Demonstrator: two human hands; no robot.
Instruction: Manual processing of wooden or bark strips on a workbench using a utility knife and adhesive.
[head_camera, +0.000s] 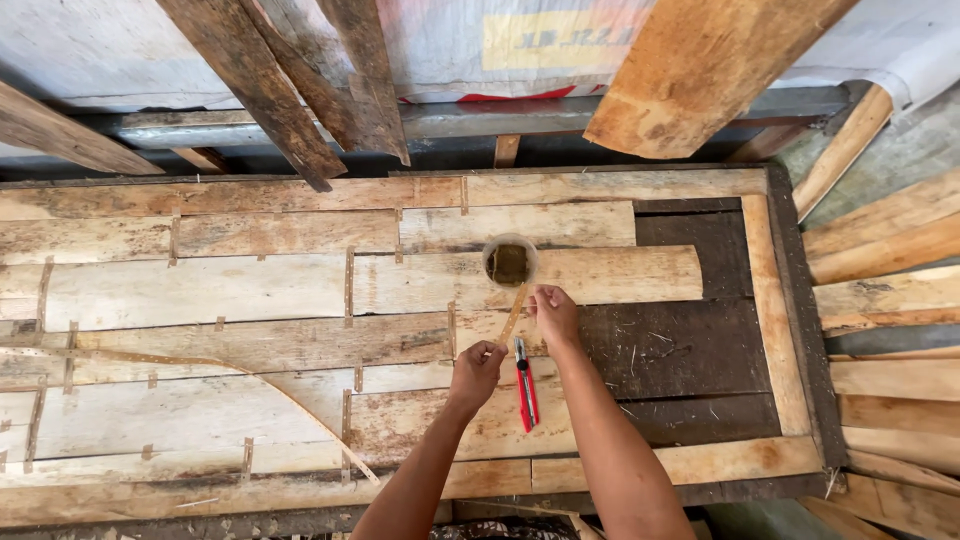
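Looking down, we see our two hands meeting over a patchwork of pale veneer sheets (250, 290) laid flat on the bench (790, 330). Between them runs a narrow strip of brown tape (513, 318), stretched taut. Our left hand (476, 368) is closed, its fingers pinching the lower end of the strip against the veneer. Our right hand (555, 310) is closed too, thumb and fingers gripping the strip near its upper end. The strip's long axis runs on a slant, from lower left at the left hand up and to the right toward a tape roll (510, 262), which stands just beyond the right hand on the veneer, its round hole facing up. The strip's far end reaches the roll's rim.

Just below the right hand, touching neither hand, lies a red utility knife (525, 390). Its long axis runs nearly straight away from us, with the darker tip pointing toward the tape and the right hand. It rests on the veneer between our two forearms.

To the right the dark bare board of the bench shows, framed by a pale wooden border (765, 290). Rough planks (270, 90) lean overhead at the far edge.
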